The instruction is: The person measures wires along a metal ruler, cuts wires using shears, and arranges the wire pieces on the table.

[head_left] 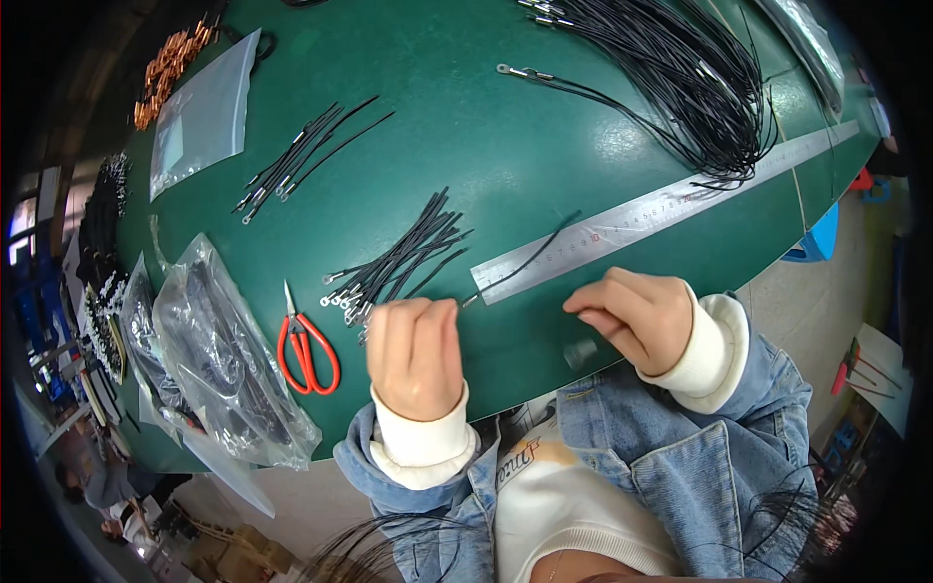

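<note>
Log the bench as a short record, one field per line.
Left hand: by the near end of a loose wire; contact unclear
Right hand: curled, near the ruler; no held thing visible
Ruler: slanted, loose wire partly across it
Short wires: two groups, nearer one just beyond left hand
Scissors: red-handled, left of left hand
Long wires: bundle, upper right

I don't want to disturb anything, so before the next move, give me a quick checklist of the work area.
1. Single black lead lying across the ruler: ok.
2. Left hand gripping the lead's metal end: cannot tell; the fingertips are close to it.
3. Right hand clear of the ruler: ok, below its lower edge.
4. Long cable bundle off the ruler: not ok, some strands overlap its upper edge.
5. Red-handled scissors away from both hands: ok, left of the left hand.
</note>
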`<action>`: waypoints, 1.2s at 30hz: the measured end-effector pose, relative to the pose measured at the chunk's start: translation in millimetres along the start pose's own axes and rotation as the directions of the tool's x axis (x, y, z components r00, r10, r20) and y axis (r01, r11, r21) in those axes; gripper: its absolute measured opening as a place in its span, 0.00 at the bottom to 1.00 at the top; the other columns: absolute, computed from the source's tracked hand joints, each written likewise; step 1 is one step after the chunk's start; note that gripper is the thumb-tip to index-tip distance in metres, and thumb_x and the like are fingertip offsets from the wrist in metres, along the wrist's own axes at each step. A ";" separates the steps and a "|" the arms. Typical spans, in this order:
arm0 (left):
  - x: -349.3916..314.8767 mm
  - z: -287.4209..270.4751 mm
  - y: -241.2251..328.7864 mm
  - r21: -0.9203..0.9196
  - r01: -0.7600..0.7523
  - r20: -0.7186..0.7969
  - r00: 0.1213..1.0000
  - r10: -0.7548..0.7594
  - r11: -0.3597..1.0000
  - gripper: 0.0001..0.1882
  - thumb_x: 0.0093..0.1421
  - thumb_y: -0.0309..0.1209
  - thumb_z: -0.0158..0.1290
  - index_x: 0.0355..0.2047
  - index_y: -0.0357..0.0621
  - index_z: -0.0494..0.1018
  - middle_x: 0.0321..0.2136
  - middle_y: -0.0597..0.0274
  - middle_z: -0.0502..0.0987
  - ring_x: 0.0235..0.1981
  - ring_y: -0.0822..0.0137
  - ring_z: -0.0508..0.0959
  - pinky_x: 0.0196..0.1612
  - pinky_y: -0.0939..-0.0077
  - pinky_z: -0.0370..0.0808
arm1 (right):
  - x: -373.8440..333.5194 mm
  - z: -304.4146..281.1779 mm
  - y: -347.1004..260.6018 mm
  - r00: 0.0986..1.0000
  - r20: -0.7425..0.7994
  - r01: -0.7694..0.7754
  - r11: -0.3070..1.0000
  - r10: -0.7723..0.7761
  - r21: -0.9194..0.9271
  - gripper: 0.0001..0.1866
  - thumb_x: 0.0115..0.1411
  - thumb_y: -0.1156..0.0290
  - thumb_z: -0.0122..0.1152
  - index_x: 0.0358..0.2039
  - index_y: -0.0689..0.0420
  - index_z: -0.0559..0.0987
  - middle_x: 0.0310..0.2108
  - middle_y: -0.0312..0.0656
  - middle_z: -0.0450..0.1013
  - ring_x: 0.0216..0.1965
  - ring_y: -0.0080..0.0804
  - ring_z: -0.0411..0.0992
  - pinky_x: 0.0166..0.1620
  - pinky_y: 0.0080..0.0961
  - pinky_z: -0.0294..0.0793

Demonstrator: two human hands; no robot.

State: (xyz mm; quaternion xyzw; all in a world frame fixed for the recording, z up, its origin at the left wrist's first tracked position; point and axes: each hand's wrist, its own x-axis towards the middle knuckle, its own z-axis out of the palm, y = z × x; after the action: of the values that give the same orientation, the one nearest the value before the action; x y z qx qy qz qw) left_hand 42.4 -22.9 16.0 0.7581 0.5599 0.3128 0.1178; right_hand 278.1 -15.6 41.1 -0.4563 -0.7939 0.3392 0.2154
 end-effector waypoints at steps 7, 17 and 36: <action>1.3 3.2 -6.5 -0.016 -0.003 0.106 0.994 0.005 1.000 0.14 0.45 0.18 0.62 0.34 0.36 0.75 0.29 0.55 0.73 0.30 0.55 0.72 0.34 0.66 0.69 | 14.7 2.4 3.1 0.998 0.053 -0.026 0.996 0.021 0.088 0.07 0.51 0.74 0.65 0.33 0.57 0.79 0.25 0.40 0.71 0.25 0.36 0.72 0.28 0.30 0.72; -4.2 -13.3 1.1 0.115 0.095 -0.059 0.994 -0.088 0.989 0.13 0.48 0.16 0.59 0.36 0.37 0.78 0.31 0.55 0.74 0.32 0.56 0.74 0.36 0.66 0.71 | 29.8 18.2 15.6 0.993 -0.084 0.087 0.996 -0.084 0.027 0.07 0.49 0.78 0.67 0.31 0.59 0.82 0.27 0.41 0.72 0.28 0.38 0.72 0.31 0.29 0.72; -4.8 9.5 6.8 0.048 -0.114 0.096 0.989 0.109 0.992 0.13 0.43 0.19 0.57 0.32 0.31 0.77 0.30 0.55 0.72 0.30 0.58 0.74 0.32 0.69 0.71 | 9.8 41.0 -2.3 0.939 -0.044 0.329 0.930 -0.340 -0.165 0.29 0.44 0.72 0.68 0.50 0.62 0.76 0.54 0.47 0.71 0.59 0.42 0.67 0.63 0.41 0.60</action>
State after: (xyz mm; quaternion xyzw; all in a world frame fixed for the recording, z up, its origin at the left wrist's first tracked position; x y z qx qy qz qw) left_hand 52.6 -28.1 10.6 0.8050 0.5186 0.2681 0.1058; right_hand 245.3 -21.9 15.3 -0.3417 -0.8757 0.2179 0.2624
